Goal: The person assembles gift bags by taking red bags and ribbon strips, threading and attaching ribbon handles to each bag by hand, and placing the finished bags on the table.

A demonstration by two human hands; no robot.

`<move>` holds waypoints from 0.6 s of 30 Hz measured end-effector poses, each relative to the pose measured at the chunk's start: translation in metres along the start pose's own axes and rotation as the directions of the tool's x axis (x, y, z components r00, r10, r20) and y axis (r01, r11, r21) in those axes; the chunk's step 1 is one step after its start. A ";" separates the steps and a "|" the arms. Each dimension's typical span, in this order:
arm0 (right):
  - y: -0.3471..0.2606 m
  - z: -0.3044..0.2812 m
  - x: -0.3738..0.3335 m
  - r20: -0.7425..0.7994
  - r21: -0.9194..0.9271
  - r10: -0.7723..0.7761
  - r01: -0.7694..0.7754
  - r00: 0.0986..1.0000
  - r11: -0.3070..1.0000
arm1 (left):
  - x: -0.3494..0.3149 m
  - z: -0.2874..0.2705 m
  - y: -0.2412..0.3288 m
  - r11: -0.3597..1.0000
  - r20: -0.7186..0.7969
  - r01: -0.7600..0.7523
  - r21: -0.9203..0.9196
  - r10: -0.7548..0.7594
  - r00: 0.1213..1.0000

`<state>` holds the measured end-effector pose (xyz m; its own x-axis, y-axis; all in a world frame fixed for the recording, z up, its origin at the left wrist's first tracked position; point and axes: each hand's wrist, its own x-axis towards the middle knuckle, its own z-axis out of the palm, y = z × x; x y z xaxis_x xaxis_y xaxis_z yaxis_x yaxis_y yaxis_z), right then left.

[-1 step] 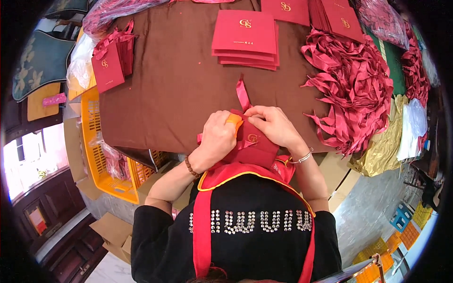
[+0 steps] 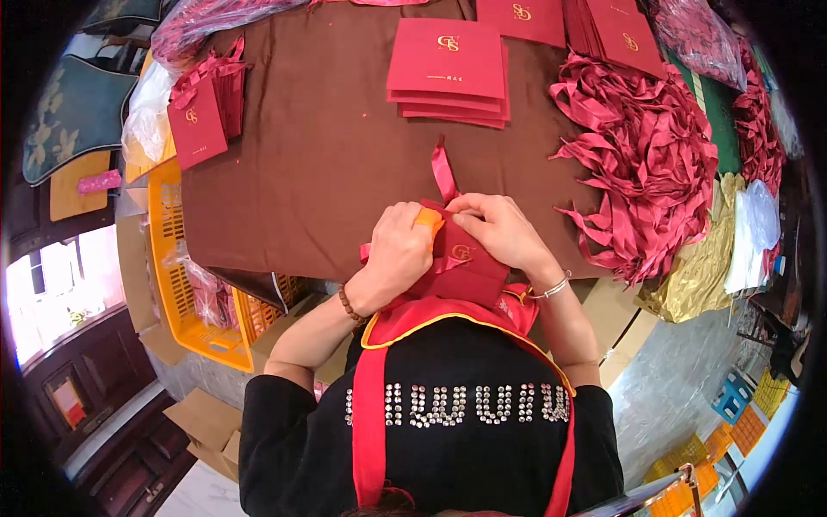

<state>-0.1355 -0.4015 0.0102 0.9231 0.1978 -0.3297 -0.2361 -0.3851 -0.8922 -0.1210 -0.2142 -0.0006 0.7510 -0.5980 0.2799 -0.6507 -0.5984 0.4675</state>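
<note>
A small dark-red paper bag (image 2: 469, 269) with a gold emblem rests against the table's near edge, in front of my red apron. My left hand (image 2: 398, 250), with an orange cover on one finger, is closed at the bag's upper left side. A pink-red satin ribbon (image 2: 444, 172) sticks up past the bag's top edge onto the table. Thumb and fingers of my right hand (image 2: 500, 228) pinch together at the lower end of that ribbon, by the bag's top edge. Another piece of ribbon crosses the bag's front beside my left fingers. My fingertips partly hide the bag's opening.
A brown cloth (image 2: 301, 172) covers the table. Flat red bags (image 2: 445, 60) lie stacked ahead, and a large heap of ribbons (image 2: 642, 155) lies at right. Red bags with ribbons (image 2: 198, 125) stand at far left. An orange crate (image 2: 177, 293) sits beside the table's left edge.
</note>
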 end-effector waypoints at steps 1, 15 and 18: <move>0.001 0.001 0.000 -0.006 -0.007 0.006 -0.006 1.000 1.000 | 0.000 0.000 0.001 0.999 0.026 -0.026 0.038 0.025 0.999; 0.013 -0.006 -0.003 0.055 0.201 0.091 -0.100 0.994 0.975 | 0.006 -0.004 -0.002 0.693 0.229 0.494 -0.526 -0.444 0.866; 0.013 -0.004 -0.002 0.040 0.197 0.071 -0.077 0.997 0.977 | 0.008 -0.010 -0.001 0.672 0.237 0.520 -0.528 -0.471 0.850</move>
<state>-0.1393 -0.4106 0.0001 0.8912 0.2060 -0.4040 -0.3620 -0.2136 -0.9074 -0.1136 -0.2130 0.0096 0.9179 -0.3529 -0.1813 0.0124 -0.4314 0.9021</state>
